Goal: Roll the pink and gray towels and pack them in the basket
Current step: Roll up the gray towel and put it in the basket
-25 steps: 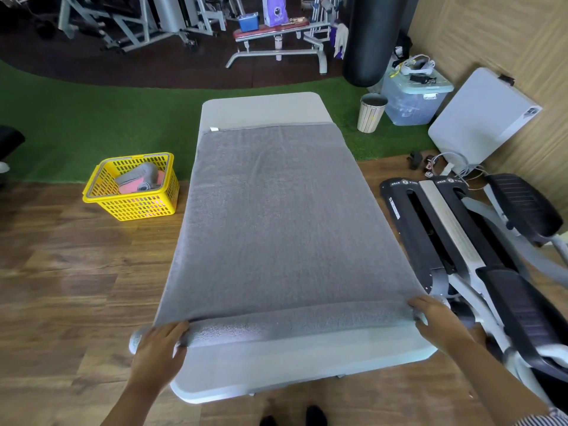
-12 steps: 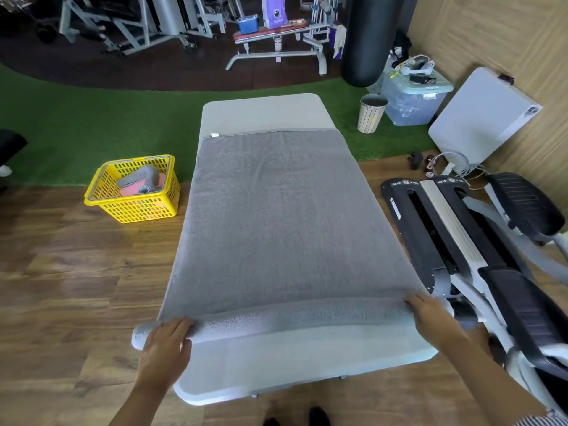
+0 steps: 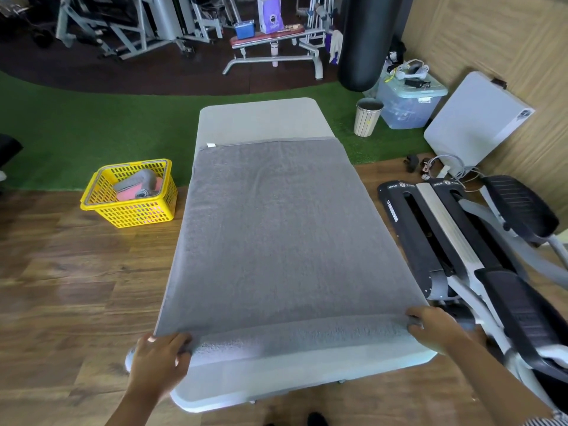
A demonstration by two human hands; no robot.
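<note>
I stand on a wood plank floor (image 3: 61, 272) at the near end of a long pale padded table (image 3: 261, 118). Nearest me, my left hand (image 3: 159, 361) lies over the left end of the roll I have started in the gray towel (image 3: 276, 235), fingers curled over the top of it and gripping it. My right hand (image 3: 433, 329) does the same at the right end, fingers wrapped round the roll's end at the table's edge. The roll runs across the table between my hands, with a strip of bare table in front of it. Beyond the roll the towel lies flat and covers most of the table, its far hem straight, with a small white tag at the far left corner.

To my right, just beside the table, sits a black and gray elliptical trainer (image 3: 461, 256). To my left on the floor, apart from the table, stands the yellow basket (image 3: 132, 215); inside it are a rolled gray towel and what looks like a pink one, though they are small in the view. Farther off lie green turf (image 3: 92, 127), a slatted waste bin (image 3: 367, 116), a clear lidded storage bin (image 3: 408, 103), a black punching bag (image 3: 365, 41) and a weight bench (image 3: 276, 47).
</note>
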